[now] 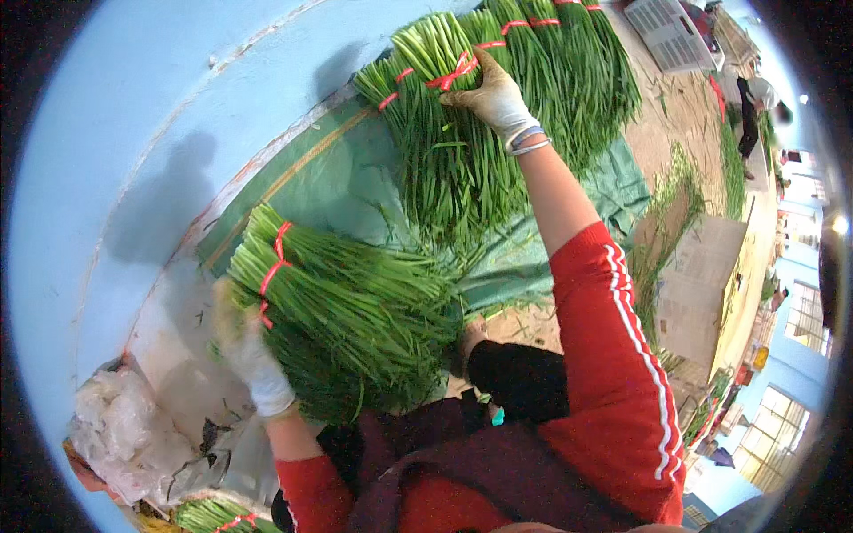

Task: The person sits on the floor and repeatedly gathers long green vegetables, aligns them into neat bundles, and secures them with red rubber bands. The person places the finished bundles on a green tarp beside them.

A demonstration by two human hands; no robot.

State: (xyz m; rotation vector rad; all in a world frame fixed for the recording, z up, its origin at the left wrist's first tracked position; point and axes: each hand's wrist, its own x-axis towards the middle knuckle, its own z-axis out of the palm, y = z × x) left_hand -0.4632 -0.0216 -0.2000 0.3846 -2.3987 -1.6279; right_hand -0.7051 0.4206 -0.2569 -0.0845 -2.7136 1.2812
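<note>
My left hand (250,353), in a stained white glove, is at the stem end of a large bundle of long green leaf vegetables (333,286), likely garlic chives, tied with red tape. It seems to grip the bundle; the fingers are blurred and partly hidden. My right hand (490,93), gloved too, reaches up to the upper row and spreads thumb and fingers round the tied top of another bundle (443,63), beside its red bow. More red-tied bundles (573,73) lie along the wall to the right of it. They rest on a green woven sheet (333,166).
A blue wall (153,86) runs along the left. Crumpled clear plastic (126,433) and one more tied bundle (220,516) lie lower left. At the right are a white crate (670,33), a pale board (696,286), loose leaves and a bending co-worker (753,113).
</note>
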